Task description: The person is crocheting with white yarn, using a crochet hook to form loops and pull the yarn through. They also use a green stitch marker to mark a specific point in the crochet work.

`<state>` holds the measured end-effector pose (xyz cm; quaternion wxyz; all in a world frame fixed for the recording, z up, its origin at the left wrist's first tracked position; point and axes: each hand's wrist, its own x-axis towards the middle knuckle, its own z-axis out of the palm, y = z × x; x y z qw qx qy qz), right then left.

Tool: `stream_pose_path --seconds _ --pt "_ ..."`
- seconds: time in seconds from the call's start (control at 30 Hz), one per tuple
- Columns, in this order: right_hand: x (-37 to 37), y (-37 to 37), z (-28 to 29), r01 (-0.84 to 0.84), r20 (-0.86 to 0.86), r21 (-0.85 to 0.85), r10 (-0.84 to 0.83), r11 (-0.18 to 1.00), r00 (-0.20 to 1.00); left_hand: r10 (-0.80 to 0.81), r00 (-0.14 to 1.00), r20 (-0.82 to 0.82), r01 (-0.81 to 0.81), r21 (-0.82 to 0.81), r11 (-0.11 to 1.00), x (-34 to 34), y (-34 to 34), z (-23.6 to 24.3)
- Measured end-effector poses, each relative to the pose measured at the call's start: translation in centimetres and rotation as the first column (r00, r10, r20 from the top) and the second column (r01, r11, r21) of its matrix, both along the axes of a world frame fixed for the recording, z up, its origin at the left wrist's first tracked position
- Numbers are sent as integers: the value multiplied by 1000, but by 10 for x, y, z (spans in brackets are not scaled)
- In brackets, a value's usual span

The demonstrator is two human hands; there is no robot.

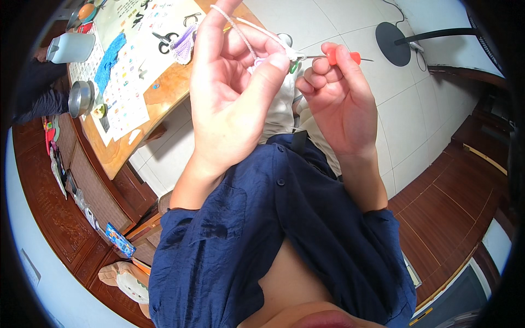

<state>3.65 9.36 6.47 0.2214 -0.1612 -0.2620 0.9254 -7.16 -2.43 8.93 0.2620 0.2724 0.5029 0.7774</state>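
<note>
My left hand point(227, 109) is raised at the upper middle, its thumb and fingers closed on a small piece of pale crochet work point(292, 53). A strand of pale pink yarn point(240, 34) loops over its index finger and runs down to the thumb. To the right, my right hand point(350, 104) pinches the red grip of a crochet hook point(353, 57). The hook's thin metal shaft points left and meets the crochet work. Beside that spot hangs a small green clip point(296, 66), perhaps a stitch marker. Fingers hide part of the work.
On the wooden table point(158, 109) at left lie black scissors point(164, 42), a purple knitted piece point(184, 46), a blue knitted piece point(109, 63), a metal bowl point(81, 98) and a whitish jug point(72, 47). Another person's dark sleeve point(41, 106) shows beyond. A black round-based stand point(392, 48) is at right.
</note>
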Motion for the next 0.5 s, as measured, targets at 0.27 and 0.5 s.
stream_pose_path --seconds 0.27,0.5 --pt "0 -1 0 12 2 6 -12 1000 1000 26 1000 12 -24 -103 994 4 -1 12" --pt "1 0 0 12 -3 9 -12 1000 1000 18 999 44 -14 -92 996 5 -1 14"
